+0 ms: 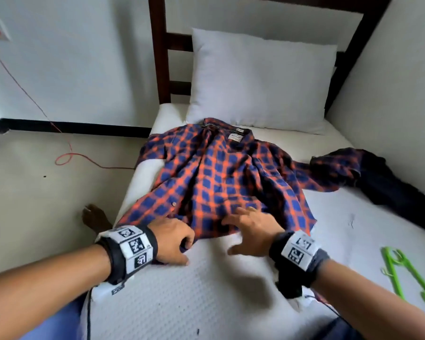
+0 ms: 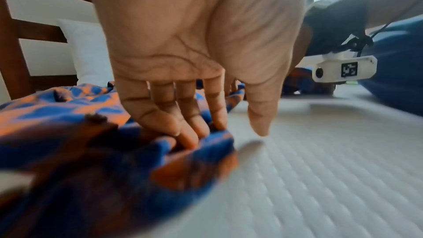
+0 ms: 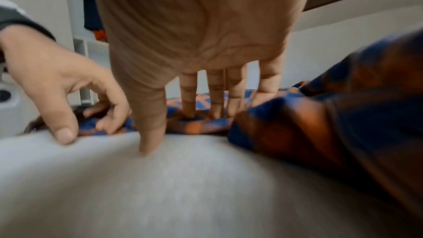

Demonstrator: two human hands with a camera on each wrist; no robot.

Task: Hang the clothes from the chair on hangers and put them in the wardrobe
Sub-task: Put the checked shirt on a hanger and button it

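A: Item one, left hand (image 1: pixel 173 240). Condition?

B: Fingers (image 2: pixel 183 133) curled into the near hem of the plaid shirt (image 1: pixel 219 173), bunching cloth under the tips; thumb free, resting toward the mattress (image 1: pixel 206 290).

A: Item two, right hand (image 1: pixel 252 230).

B: Fingers (image 3: pixel 215 93) straight and spread, tips pressing the hem flat just beside the left hand; thumb on bare mattress. Holds nothing.

A: Item three, the shirt. Location?

B: Laid on the bed, collar toward the pillow (image 1: pixel 260 79), one sleeve trailing to the person's right onto a dark garment (image 1: pixel 388 187). Not yet on a hanger.

A: Hanger stock?

B: Green hanger (image 1: pixel 407 273), lying on the mattress at the right edge, well apart from both hands.

A: Hazards on record?

B: Judged only: a pull from the left-hand bunch alone could drag the shirt toward the near mattress edge and crease it. The trailing sleeve may snag the dark garment and lift it too. The placket looks partly open, so a hanger fed from the hem might slip out through the front.
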